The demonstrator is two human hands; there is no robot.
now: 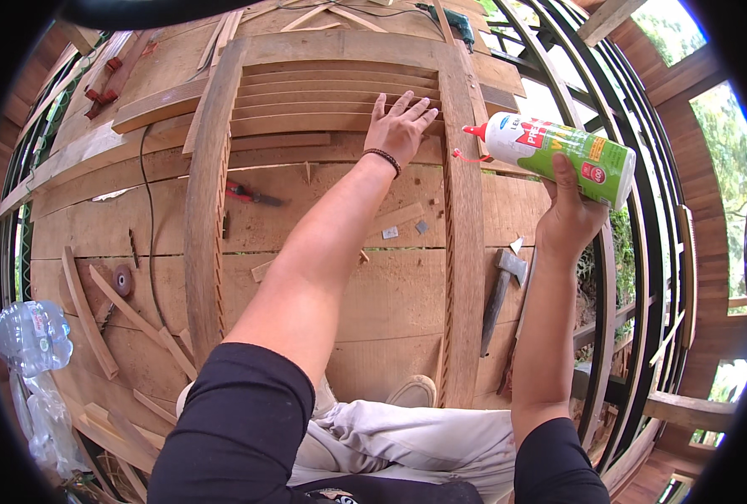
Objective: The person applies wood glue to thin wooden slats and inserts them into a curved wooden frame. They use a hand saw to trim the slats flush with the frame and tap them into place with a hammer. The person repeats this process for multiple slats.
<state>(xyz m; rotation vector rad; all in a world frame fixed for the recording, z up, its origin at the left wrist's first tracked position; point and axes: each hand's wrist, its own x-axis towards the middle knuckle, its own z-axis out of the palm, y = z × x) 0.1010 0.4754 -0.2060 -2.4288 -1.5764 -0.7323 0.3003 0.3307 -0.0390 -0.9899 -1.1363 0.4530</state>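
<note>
My left hand (399, 128) lies with fingers spread on the upper slats near the right side of a wooden louvre frame (466, 227). Several thin wooden slats (306, 107) span the frame's far end, and a row of slanted slots runs down each inner side. In my right hand (571, 210) is a green and white glue bottle (566, 158), held almost level with its red nozzle pointing left toward the frame's right side. The red cap dangles beside the nozzle by its strap.
A hammer (503, 290) lies right of the frame. Inside the frame is a red-handled tool (251, 194). Wood strips (90, 311) and a round disc (122, 280) lie at left, near a plastic bottle (37, 338). A green power drill (455, 23) rests at the far end, and a black cord (148, 218) crosses the boards.
</note>
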